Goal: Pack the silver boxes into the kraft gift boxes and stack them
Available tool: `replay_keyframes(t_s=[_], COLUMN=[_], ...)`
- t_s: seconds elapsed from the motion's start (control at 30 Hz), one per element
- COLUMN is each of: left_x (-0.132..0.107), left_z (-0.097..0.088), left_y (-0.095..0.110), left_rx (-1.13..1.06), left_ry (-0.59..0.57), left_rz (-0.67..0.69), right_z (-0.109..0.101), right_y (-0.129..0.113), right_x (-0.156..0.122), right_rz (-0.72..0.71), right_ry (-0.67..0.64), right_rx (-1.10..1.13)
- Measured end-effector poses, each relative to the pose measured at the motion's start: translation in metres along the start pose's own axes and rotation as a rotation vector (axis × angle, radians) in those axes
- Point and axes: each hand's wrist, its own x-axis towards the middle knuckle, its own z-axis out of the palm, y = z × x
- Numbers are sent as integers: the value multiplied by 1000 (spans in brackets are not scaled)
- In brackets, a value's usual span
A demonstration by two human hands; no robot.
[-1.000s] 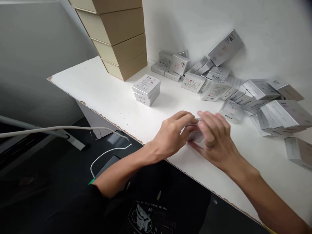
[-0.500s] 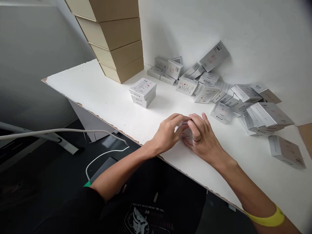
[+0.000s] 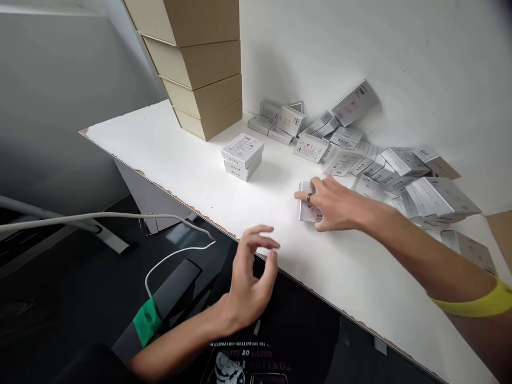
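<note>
My right hand reaches over a small silver carton lying on the white table. Its thumb is at the near side and its fingers are at the far side and across the top, so the hand hides part of the carton. My left hand is held above the table's front edge, fingers curved and apart, with nothing in it. To the left of the right hand, several like cartons form a neat small stack, printed side up on top.
Many silver cartons lie in a loose heap along the wall, one leaning against it. Tall stacked beige boxes stand at the back left. A white cable hangs beyond the table's chipped front edge.
My hands were together over the carton and have parted. The left one drew back toward my body and opened; the right one now lies over the carton, farther back on the table.
</note>
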Motion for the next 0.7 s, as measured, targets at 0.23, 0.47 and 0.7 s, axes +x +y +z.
replay_keyframes(t_s=[0.23, 0.47, 0.7], left_x=[-59, -75, -79], left_z=[-7, -12, -15], left_y=[-9, -8, -20], left_rx=[-33, -7, -20], left_ry=[-101, -107, -60], left_rz=[-134, -297, -292], right_z=[56, -15, -104], right_y=[-21, -21, -47], right_x=[-12, 46, 134], right_rz=[277, 41, -68], right_ry=[792, 684, 656], right_rx=[661, 693, 332])
